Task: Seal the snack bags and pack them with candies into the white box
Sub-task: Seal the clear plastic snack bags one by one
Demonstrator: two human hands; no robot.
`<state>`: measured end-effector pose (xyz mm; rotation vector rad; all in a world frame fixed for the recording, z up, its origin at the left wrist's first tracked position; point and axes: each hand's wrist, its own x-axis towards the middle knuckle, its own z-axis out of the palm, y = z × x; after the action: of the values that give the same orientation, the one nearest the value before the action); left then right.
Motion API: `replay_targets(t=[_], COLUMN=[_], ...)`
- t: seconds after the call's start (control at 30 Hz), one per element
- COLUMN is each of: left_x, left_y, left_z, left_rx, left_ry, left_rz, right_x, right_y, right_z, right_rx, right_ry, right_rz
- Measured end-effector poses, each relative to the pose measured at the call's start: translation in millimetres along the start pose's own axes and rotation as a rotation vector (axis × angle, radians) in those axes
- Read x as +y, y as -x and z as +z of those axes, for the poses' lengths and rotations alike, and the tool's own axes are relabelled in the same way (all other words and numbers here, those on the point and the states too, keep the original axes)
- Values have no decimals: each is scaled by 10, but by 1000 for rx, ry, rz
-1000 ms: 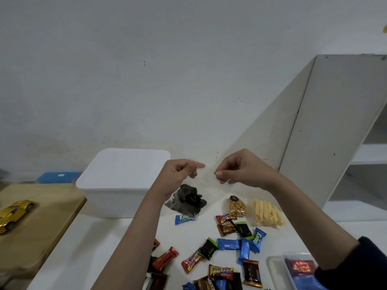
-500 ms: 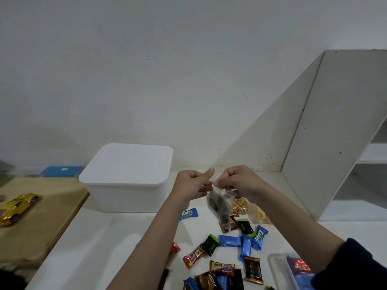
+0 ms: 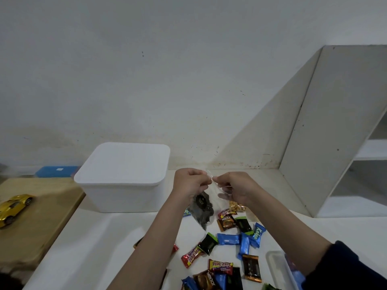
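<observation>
A clear snack bag of dark pieces (image 3: pixel 202 208) hangs above the table, held by its top edge. My left hand (image 3: pixel 189 183) pinches the top strip at the left. My right hand (image 3: pixel 235 186) pinches it at the right, the fingertips of both nearly touching. Behind my left hand stands the white box (image 3: pixel 123 178) with its lid on. A bag of peanuts (image 3: pixel 236 207) lies partly hidden under my right wrist. Several wrapped candies (image 3: pixel 227 239) in blue, black, red and brown lie scattered on the white table below my arms.
A clear plastic container (image 3: pixel 279 266) sits at the front right, partly under my sleeve. At the left, a wooden board (image 3: pixel 41 218) carries a yellow toy car (image 3: pixel 13 206), and a blue box (image 3: pixel 55 171) stands behind it. A white shelf unit (image 3: pixel 343 130) rises on the right.
My hands first drew together along the bag's top and sank lower. The bag of dark pieces now hangs further left, under my left hand, and the camera has tilted slightly.
</observation>
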<state>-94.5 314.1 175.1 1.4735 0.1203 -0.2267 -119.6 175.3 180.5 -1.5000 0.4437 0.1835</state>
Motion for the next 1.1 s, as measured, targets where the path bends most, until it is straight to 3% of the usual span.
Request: replay_targets(t=[0.27, 0.67, 0.87, 1.1], left_x=[-37, -127, -211, -452], left_y=[-56, -116, -206, -451], left_z=[-35, -52, -219, -419], left_rx=[0, -33, 65, -313], left_ry=[-141, -84, -167, -424], left_rz=[71, 215, 228, 192], right_x=[-26, 17, -46, -192], right_y=[31, -13, -44, -160], right_z=[6, -24, -82, -268], right_rx=[37, 118, 109, -76], right_ry=[370, 471, 641, 631], right_rz=[-234, -444, -596, -595])
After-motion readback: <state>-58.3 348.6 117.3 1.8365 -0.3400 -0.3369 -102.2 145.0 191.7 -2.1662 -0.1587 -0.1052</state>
